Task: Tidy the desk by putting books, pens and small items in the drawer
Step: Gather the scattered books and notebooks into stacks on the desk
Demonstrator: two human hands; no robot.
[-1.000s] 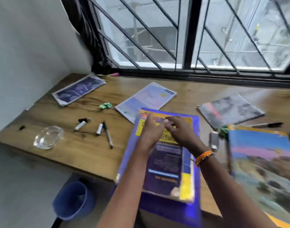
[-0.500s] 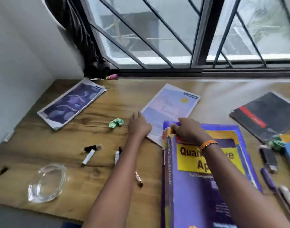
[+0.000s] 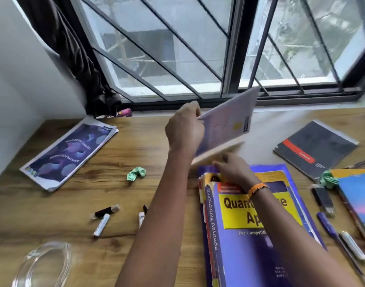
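My left hand (image 3: 185, 127) grips the near edge of a pale lavender notebook (image 3: 229, 125) and holds it tilted up above the wooden desk (image 3: 98, 195). Its lower edge hangs over the top of a thick purple "Quantitative Aptitude" book (image 3: 243, 241). That book lies on a purple folder (image 3: 268, 169) at the desk's front. My right hand (image 3: 232, 169), with an orange band at the wrist, rests on the far end of the thick book, fingers bent under the notebook's lower edge. No drawer is in view.
A purple-patterned notebook (image 3: 71, 154) lies far left, a black notebook (image 3: 316, 148) far right. Two crumpled green papers (image 3: 136, 173) (image 3: 328, 179), markers (image 3: 101, 224), pens (image 3: 326, 224), a USB stick (image 3: 322, 198) and a glass dish (image 3: 42, 266) are scattered. A colourful book (image 3: 357, 195) lies at the right edge.
My left hand took hold of the lavender notebook, which lay flat on the desk, and lifted it up on a tilt. My right hand stayed at the thick book's far end.
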